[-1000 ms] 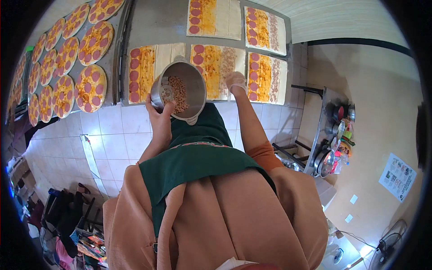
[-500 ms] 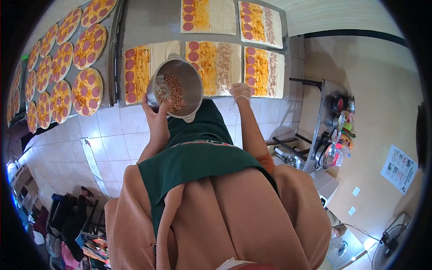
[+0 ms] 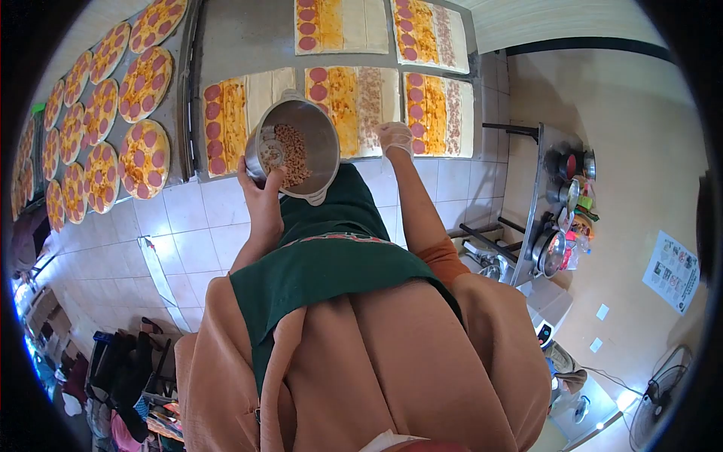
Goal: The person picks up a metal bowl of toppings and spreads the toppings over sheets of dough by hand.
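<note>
My left hand (image 3: 263, 197) grips the near left side of a metal pot (image 3: 325, 151), thumb over the rim. Brownish crumbled meat (image 3: 294, 154) lies inside the tilted pot. My right hand (image 3: 395, 138), in a clear plastic glove, hovers by the near edge of the tray with its fingers curled in; whatever they hold is hidden. Just left of it is a dough sheet (image 3: 369, 102) with strips of sausage slices, orange sauce and meat crumbs. A similar sheet (image 3: 439, 113) lies to its right. Partly behind the pot, another sheet (image 3: 237, 113) shows bare dough on its right half.
Two more topped sheets lie at the far side of the metal tray (image 3: 241, 34). On the left, another tray (image 3: 179, 143) carries several round pizzas (image 3: 144, 154). A metal shelf (image 3: 538, 181) with pans stands at the right. Tiled floor (image 3: 203, 248) shows below.
My right hand has shifted slightly left and up, toward the middle near sheet. My left hand and the pot stay in place. The view of the trays has shifted a little.
</note>
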{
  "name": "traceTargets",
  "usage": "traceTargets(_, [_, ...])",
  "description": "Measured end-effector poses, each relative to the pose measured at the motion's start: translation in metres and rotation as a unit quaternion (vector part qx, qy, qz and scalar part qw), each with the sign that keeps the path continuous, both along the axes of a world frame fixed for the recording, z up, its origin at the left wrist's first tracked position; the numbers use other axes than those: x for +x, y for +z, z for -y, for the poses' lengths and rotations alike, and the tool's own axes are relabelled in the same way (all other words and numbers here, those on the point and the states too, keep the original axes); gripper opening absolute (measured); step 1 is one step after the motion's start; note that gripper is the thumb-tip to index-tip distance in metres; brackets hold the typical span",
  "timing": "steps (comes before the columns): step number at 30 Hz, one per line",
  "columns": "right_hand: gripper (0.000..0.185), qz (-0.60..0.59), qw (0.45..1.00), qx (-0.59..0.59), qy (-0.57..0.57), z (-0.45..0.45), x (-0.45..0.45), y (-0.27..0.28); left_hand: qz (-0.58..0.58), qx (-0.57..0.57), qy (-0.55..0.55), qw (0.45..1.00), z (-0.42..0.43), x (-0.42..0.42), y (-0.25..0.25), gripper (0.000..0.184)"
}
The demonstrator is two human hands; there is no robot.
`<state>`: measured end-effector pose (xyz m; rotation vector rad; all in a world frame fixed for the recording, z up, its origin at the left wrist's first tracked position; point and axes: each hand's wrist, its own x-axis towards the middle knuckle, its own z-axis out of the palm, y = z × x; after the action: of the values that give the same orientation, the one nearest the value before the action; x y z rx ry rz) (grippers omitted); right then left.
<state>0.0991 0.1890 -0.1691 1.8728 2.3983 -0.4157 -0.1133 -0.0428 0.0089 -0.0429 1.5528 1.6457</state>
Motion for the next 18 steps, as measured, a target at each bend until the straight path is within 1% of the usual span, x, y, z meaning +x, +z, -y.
traceTargets(1, [0.026,0.005,1.000,-0.016,-0.003,0.002,0.000,0.009,0.001,-0.003,0.001,1.000,0.000,0.000,0.001,0.084])
traceTargets(2, [0.027,-0.040,0.996,-0.060,-0.049,0.006,0.005,0.008,0.000,-0.003,0.001,1.000,0.001,-0.001,0.001,0.084])
traceTargets(4, [0.030,-0.127,0.971,-0.146,-0.139,0.013,0.019,0.003,-0.002,-0.004,0.002,1.000,0.002,-0.002,0.000,0.084])
traceTargets(5, [0.030,-0.075,0.987,-0.131,-0.055,0.018,0.028,0.002,-0.004,-0.001,0.006,1.000,0.003,-0.003,0.000,0.084])
traceTargets(7, [0.029,0.031,0.988,-0.097,0.113,0.028,0.042,-0.001,-0.007,0.003,0.012,1.000,0.004,-0.005,0.000,0.083])
traceTargets(8, [0.027,0.034,0.988,-0.124,0.084,0.031,0.041,-0.007,-0.004,0.003,0.014,1.000,0.005,-0.006,-0.001,0.083])
traceTargets(10, [0.025,0.041,0.983,-0.177,0.024,0.038,0.046,-0.036,0.001,0.002,0.017,1.000,0.005,-0.007,-0.003,0.083])
traceTargets(11, [0.025,-0.026,0.984,-0.176,-0.009,0.042,0.052,-0.048,-0.002,0.002,0.016,1.000,0.006,-0.007,-0.003,0.082])
traceTargets(12, [0.025,-0.093,0.979,-0.174,-0.042,0.048,0.053,-0.048,-0.005,0.002,0.014,1.000,0.006,-0.007,-0.003,0.082])
traceTargets(14, [0.026,-0.092,0.974,-0.189,-0.079,0.053,0.054,-0.047,-0.005,0.002,0.011,1.000,0.006,-0.007,-0.001,0.082])
traceTargets(16, [0.027,0.046,0.970,-0.221,-0.086,0.052,0.030,-0.004,0.000,0.003,0.010,1.000,0.006,-0.007,0.003,0.082])
traceTargets(18, [0.029,0.048,0.977,-0.194,-0.071,0.056,0.031,-0.004,-0.006,0.002,0.009,1.000,0.008,-0.009,-0.002,0.082])
